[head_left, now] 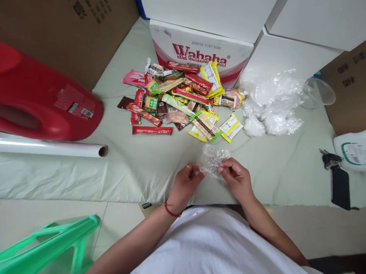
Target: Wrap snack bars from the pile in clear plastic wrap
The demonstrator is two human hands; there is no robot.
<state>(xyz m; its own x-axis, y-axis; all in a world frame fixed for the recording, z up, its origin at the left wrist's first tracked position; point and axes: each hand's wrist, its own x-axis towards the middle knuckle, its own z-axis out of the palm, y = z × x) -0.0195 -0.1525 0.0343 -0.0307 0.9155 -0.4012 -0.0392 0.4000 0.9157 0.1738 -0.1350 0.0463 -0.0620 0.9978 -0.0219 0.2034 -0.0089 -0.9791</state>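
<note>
A crumpled clear plastic bag (213, 160) is stretched between my two hands near the table's front edge. My left hand (187, 180), with a ring and a red wrist cord, pinches its left side. On the other side my right hand (236, 178) grips the plastic between thumb and fingers. Just beyond lies a heap of wrapped snack bars (191, 97) in red, yellow, green and brown packets. A pile of clear plastic bags (272, 103) rests to the right of the snacks.
White boxes and a Wahaha carton (202, 54) stand behind the snacks. At left are a red jug (40, 101) and a roll of film (47, 148). Keys, a black phone-like object (340, 187) and a white bottle (358, 148) are at right. Below left stands a green stool (48, 244).
</note>
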